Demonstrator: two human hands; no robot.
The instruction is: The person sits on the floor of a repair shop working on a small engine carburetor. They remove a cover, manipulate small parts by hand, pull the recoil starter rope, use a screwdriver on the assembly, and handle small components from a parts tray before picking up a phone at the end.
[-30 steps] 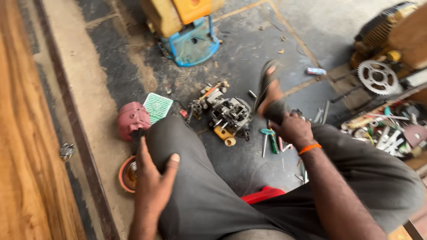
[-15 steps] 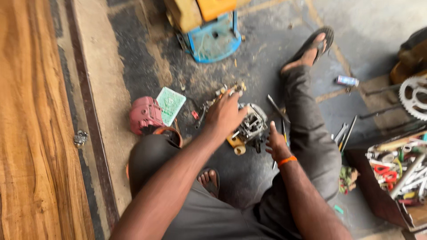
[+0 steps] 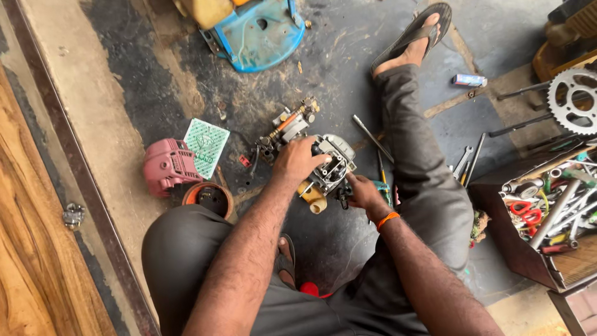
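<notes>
The left hand is gripping the top of the small engine block lying on the dark floor between the legs, fingers clamped over it, while the right hand is pinching its near right edge. Steadying it firmly while keeping the fingertips off the exposed moving parts seems wise, with the screwdriver lying just right

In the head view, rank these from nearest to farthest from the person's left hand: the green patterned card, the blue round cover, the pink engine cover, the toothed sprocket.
From the left hand:
1. Green patterned card, on the floor just left of it.
2. Pink engine cover, further left, beside the card.
3. Blue round cover, up at the top edge.
4. Toothed sprocket, far right.
</notes>
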